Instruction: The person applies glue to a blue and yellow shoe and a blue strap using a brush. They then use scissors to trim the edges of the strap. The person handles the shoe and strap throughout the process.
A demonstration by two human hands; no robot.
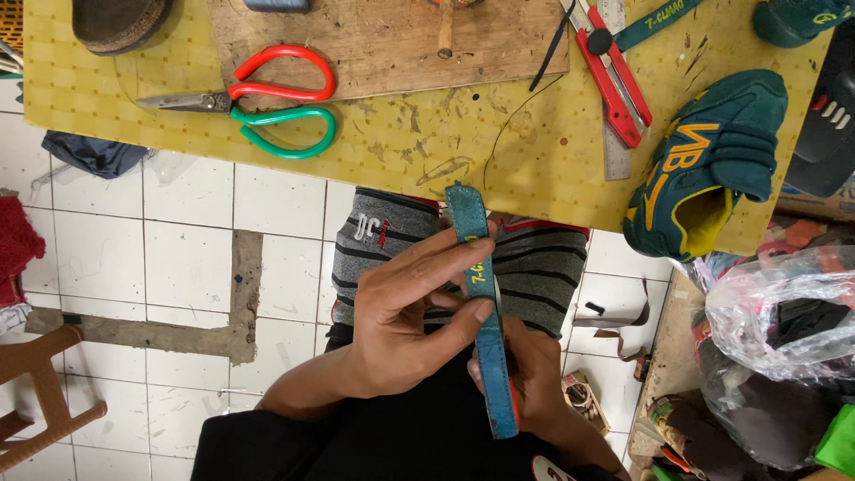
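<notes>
I hold a long teal strap [484,312] upright over my lap. My left hand [405,312] pinches its upper half between thumb and fingers. My right hand [534,374] grips the lower half from behind, mostly hidden by the strap and the left hand. The strap's top end reaches the edge of the yellow work mat [401,142]. A thin dark thread runs from the strap area up across the mat.
On the mat lie scissors [258,102] with a red and a green handle, a wooden board [383,40], a red utility knife [614,76] with a metal ruler, and a teal shoe upper [704,165]. Plastic bags [784,312] sit at right, a wooden stool [36,392] at left.
</notes>
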